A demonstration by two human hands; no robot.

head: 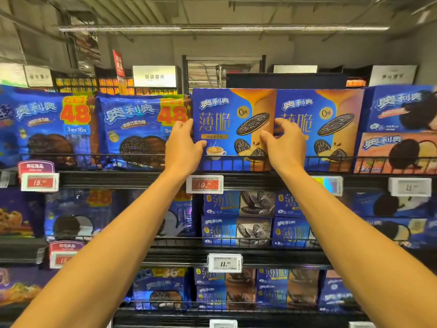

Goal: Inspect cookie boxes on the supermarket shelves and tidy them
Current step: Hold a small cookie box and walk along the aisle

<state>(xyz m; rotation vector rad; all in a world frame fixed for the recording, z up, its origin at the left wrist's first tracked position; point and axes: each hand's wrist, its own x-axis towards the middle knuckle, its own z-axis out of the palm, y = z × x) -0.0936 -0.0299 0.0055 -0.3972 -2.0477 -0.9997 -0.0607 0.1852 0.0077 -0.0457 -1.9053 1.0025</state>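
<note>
The left edge of the upright blue-and-orange cardboard cookie box (227, 124) is covered by the left hand (181, 147), whose fingers (186, 125) are lost behind it. Its right edge is hidden by the right hand (287, 147). The box's base is screened by the black wire shelf rail (236, 159). The small print on the white price tag (204, 184) cannot be read. The lower-shelf blue packs (163, 290) are blurred.
</note>
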